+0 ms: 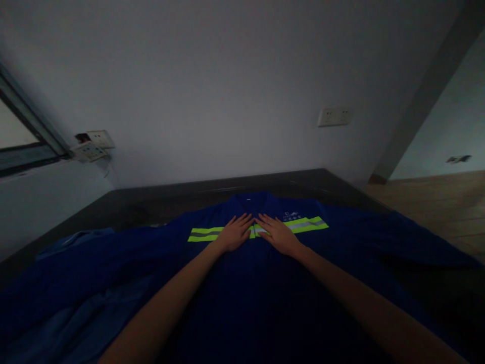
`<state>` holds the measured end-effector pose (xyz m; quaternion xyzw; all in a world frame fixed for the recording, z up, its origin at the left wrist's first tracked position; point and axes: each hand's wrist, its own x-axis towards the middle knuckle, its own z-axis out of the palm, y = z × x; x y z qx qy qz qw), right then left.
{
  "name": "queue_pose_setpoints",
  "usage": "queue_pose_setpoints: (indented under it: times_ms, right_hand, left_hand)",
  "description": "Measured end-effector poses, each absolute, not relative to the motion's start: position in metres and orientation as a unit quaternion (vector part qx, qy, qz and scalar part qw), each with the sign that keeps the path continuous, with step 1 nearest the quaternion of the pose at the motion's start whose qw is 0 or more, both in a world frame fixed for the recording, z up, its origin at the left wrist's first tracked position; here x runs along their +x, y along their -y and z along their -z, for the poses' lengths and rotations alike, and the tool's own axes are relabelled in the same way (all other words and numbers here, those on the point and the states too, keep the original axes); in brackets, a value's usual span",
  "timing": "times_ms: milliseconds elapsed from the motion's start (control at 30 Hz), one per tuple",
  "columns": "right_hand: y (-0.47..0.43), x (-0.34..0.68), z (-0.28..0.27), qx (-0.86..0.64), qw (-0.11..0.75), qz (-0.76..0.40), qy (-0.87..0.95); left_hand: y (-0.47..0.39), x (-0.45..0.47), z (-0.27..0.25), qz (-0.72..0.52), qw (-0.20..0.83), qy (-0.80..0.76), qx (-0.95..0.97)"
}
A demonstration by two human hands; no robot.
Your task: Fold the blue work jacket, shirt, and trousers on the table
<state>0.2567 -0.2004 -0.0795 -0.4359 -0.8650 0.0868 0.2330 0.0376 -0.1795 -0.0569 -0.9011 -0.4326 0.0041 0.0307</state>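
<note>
A dark blue work jacket (242, 283) lies spread out, front side up, with its collar at the far end and its sleeves out to both sides. A yellow-green reflective strip (308, 225) with a grey band crosses its chest, and white lettering sits above the strip on the right. My left hand (235, 233) rests flat on the chest just left of the front opening, fingers stretched out. On the other side of the opening lies my right hand (278, 235), also flat with fingers spread. The fingertips of both hands nearly meet below the collar.
The jacket lies on a dark tabletop (151, 205) against a pale wall. Another blue garment (81, 235) shows under the left sleeve. A wall socket (334, 117) is at the right, loose socket plates (91, 149) hang at the left by a window frame. Wood-look floor lies beyond the right edge.
</note>
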Motion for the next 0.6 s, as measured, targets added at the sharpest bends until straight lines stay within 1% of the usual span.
queue_pose_setpoints:
  times_ms: [367,600]
  right_hand:
    - [0.2006,0.2549,0.0802,-0.449,0.215,-0.090,0.863]
    - [0.1999,0.2488,0.0845,-0.475,0.198,-0.103,0.851]
  left_hand:
    - [0.1842,0.0411,0.0513,-0.009,0.028,0.442,-0.897]
    - [0.1852,0.0426,0.0524,0.013,0.013,0.458,-0.889]
